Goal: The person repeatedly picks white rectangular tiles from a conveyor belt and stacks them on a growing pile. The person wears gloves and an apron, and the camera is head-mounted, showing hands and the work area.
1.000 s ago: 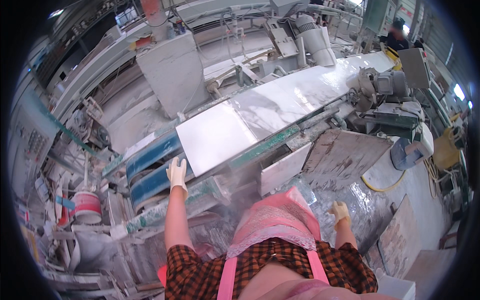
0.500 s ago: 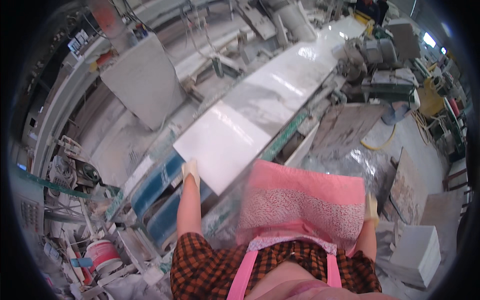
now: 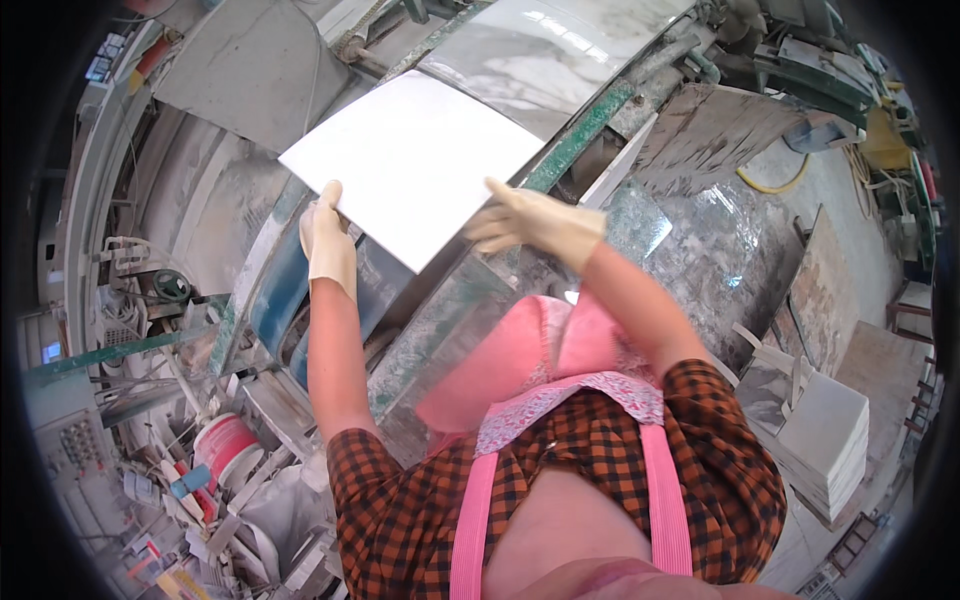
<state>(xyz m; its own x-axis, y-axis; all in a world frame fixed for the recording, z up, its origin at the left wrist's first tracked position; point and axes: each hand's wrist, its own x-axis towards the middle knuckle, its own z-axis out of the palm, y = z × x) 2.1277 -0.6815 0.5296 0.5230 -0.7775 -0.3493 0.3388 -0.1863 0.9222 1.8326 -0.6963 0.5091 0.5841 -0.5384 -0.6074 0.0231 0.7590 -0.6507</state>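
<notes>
Head view looks down on a person in a checked shirt (image 3: pixel 420 520) and a pink apron (image 3: pixel 520 370). Both hands wear pale gloves and hold a white tile (image 3: pixel 415 160). The left hand (image 3: pixel 326 240) grips the tile's near left edge, thumb on top and fingers under it. The right hand (image 3: pixel 530 222) lies on the tile's near right corner, fingers spread flat over the top. The tile is tilted, just above a long green machine rail (image 3: pixel 580 135). Beside the left arm, down low, sits a red and white bucket (image 3: pixel 222 445). At the right, a stack of white tiles (image 3: pixel 825 450) rests on the floor. Farther off, past the tile, a shiny grey slab (image 3: pixel 545 45) lies on the machine. A yellow hose (image 3: pixel 770 185) curls on the floor beyond.
</notes>
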